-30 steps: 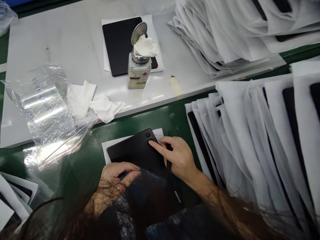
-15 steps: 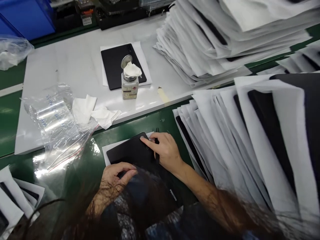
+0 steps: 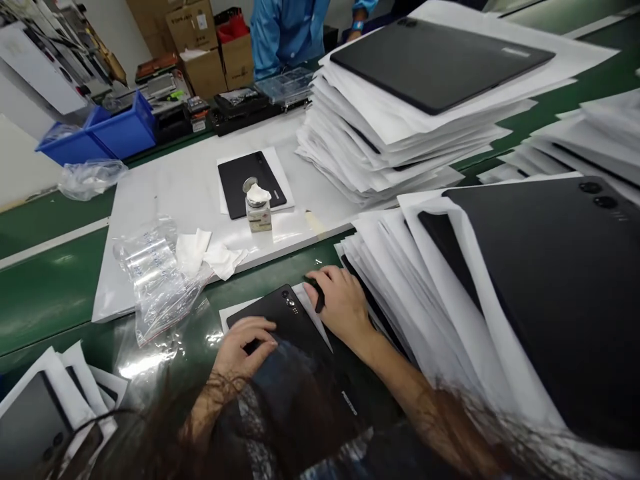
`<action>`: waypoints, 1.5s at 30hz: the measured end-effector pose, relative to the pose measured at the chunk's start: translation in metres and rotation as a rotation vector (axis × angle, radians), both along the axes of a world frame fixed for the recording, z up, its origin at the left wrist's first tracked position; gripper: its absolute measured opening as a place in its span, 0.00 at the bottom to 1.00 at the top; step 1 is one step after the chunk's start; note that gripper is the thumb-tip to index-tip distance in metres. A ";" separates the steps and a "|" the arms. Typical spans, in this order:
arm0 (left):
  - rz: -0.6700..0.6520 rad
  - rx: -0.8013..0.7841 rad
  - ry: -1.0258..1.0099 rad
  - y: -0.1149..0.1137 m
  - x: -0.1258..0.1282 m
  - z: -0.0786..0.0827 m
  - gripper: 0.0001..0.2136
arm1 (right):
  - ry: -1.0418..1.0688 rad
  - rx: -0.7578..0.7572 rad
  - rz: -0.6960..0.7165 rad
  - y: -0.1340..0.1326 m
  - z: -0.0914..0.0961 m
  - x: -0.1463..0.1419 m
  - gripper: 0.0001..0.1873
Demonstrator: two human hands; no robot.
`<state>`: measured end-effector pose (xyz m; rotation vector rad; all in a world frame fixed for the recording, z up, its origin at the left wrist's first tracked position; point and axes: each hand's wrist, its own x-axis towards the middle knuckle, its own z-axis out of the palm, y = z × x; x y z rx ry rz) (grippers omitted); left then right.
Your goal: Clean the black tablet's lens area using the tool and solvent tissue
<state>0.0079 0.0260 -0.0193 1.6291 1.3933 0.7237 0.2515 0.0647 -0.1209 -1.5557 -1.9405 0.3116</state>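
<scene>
Black tablet (image 3: 277, 313) lies on white paper (image 3: 316, 325) on our green bench (image 3: 50, 293), our left hand (image 3: 245, 347) half-open on it, our right hand (image 3: 340, 303) closed around a slim black tool (image 3: 318, 297). Paper-sleeved stacks (image 3: 385, 160) sit nearby; we can't tell which are finished.

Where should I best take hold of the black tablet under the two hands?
Grip the black tablet by its two long edges, coming from the left and right sides with the fingers. It lies flat on a white sheet, so its thin edges are the reachable part; avoid the far corner with the camera lenses.
</scene>
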 end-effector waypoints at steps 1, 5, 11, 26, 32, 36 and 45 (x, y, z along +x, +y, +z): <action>0.005 0.012 0.033 0.007 0.000 0.002 0.02 | 0.041 -0.020 -0.012 -0.001 0.000 -0.001 0.11; -0.021 -0.009 0.100 0.038 0.005 0.006 0.01 | 0.267 -0.096 0.033 -0.003 0.003 -0.013 0.11; -0.111 0.028 -0.045 0.050 0.004 0.033 0.05 | 0.671 -0.191 0.036 -0.004 0.022 -0.024 0.22; -0.210 0.385 -0.043 -0.015 -0.001 0.101 0.01 | 1.030 -0.295 0.247 -0.053 0.101 -0.022 0.16; -0.323 -0.108 -0.048 -0.015 -0.002 0.155 0.01 | 0.936 -0.146 0.182 -0.081 0.108 -0.025 0.14; -0.394 -0.196 -0.066 -0.026 0.005 0.173 0.01 | 0.964 -0.080 0.220 -0.090 0.129 -0.029 0.18; 0.114 0.249 -0.054 -0.048 -0.038 0.143 0.11 | 1.030 -0.480 0.531 -0.105 0.126 0.012 0.30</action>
